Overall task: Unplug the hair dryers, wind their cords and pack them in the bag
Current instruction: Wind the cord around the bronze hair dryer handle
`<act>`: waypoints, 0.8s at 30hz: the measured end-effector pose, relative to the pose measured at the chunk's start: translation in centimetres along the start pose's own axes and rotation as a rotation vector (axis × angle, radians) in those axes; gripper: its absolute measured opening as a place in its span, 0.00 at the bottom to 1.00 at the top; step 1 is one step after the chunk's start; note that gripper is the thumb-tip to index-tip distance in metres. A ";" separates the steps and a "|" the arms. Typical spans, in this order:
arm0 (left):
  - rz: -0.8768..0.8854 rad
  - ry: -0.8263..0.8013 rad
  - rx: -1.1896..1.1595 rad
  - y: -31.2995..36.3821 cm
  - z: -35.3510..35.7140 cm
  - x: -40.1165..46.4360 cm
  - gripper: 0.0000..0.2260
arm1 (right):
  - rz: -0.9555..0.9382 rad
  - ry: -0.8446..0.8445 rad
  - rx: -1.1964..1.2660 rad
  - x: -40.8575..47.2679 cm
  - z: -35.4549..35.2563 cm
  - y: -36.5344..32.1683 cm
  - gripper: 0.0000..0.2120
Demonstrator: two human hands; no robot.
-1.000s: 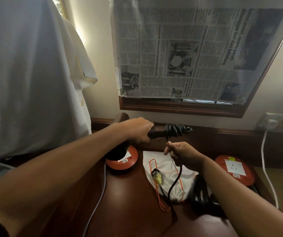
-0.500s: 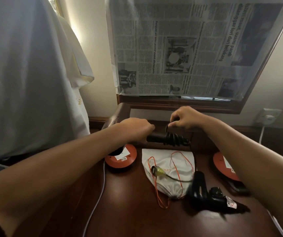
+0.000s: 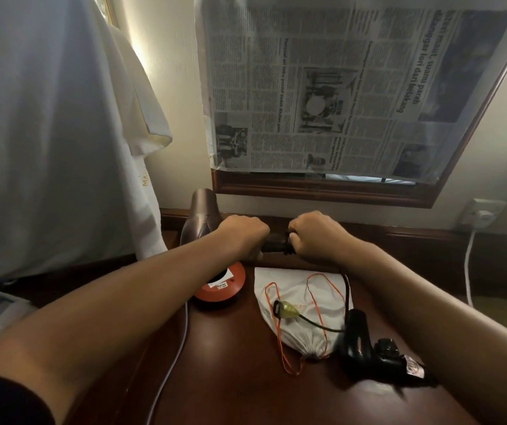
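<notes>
I take the white drawstring bag (image 3: 299, 305) as my landmark; it lies flat on the dark wooden desk (image 3: 230, 378), its orange drawstring (image 3: 289, 357) looped over it and trailing onto the wood nearer me. I cannot see anything inside it; its mouth looks gathered at the near end. On top of the bag rests a yellow-tinted plug (image 3: 286, 308), its black cord running off the bag's right side.

Above the far edge of the bag I hold the bronze hair dryer (image 3: 201, 219) off the desk. My left hand (image 3: 243, 236) is curled round its handle, barrel pointing up and left. My right hand (image 3: 313, 236) is closed on the black cord (image 3: 287, 246) bunched at the handle's end, fingers pinching the coil.

Just right of the bag, touching its near corner, a black hair dryer (image 3: 361, 342) lies on the desk with its cord bundled beside it. Left of the bag sits an orange cord reel (image 3: 230, 285), a pale cable (image 3: 178, 348) running from it toward me. Far right of the bag, a wall socket (image 3: 482, 214) carries a white plug.
</notes>
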State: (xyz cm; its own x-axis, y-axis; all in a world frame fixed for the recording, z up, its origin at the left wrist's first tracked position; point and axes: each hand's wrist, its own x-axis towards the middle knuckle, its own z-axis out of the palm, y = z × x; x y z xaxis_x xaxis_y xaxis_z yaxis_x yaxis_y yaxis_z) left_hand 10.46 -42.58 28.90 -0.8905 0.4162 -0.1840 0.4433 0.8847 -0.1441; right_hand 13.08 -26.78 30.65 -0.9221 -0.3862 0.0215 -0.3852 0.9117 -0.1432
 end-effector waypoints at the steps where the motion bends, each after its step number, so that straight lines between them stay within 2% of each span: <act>1: -0.011 0.004 -0.008 0.0 0.2 0.0 0.15 | 0.013 -0.028 0.034 -0.2 0.3 -0.2 0.04; 4: -0.048 0.020 -0.063 0.0 0.7 0.3 0.14 | 0.072 -0.020 0.167 -0.9 1.4 -0.7 0.05; 8: -0.092 0.029 -0.125 -0.2 0.5 0.8 0.14 | 0.087 0.248 0.250 -1.9 3.8 -1.4 0.09; 10: -0.110 0.029 -0.146 -0.4 0.3 1.0 0.13 | 0.113 0.369 0.460 -2.5 5.0 -1.9 0.11; 12: -0.107 0.049 -0.152 -0.6 0.2 1.0 0.13 | 0.183 0.407 0.716 -2.8 6.0 -2.2 0.09; 14: -0.100 0.068 -0.151 -0.7 0.1 0.9 0.13 | 0.261 0.379 0.929 -2.9 7.0 -2.4 0.03; 16: -0.093 0.075 -0.160 -0.8 0.0 0.7 0.13 | 0.312 0.302 1.183 -3.0 7.9 -2.5 0.06; 19: -0.074 0.077 -0.196 -0.7 0.0 0.6 0.14 | 0.294 0.137 1.507 -3.5 8.7 -2.3 0.11; 24: -0.045 0.041 -0.229 -0.6 0.4 0.5 0.12 | 0.288 -0.041 1.653 -3.8 9.8 -1.2 0.14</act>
State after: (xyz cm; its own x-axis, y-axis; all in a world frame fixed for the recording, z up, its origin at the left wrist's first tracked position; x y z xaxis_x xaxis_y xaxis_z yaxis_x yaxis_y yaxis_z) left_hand 9.79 -42.97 28.52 -0.9143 0.3795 -0.1418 0.3725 0.9251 0.0737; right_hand 17.45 -27.78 21.04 -0.9393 -0.2719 -0.2092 0.2579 -0.1573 -0.9533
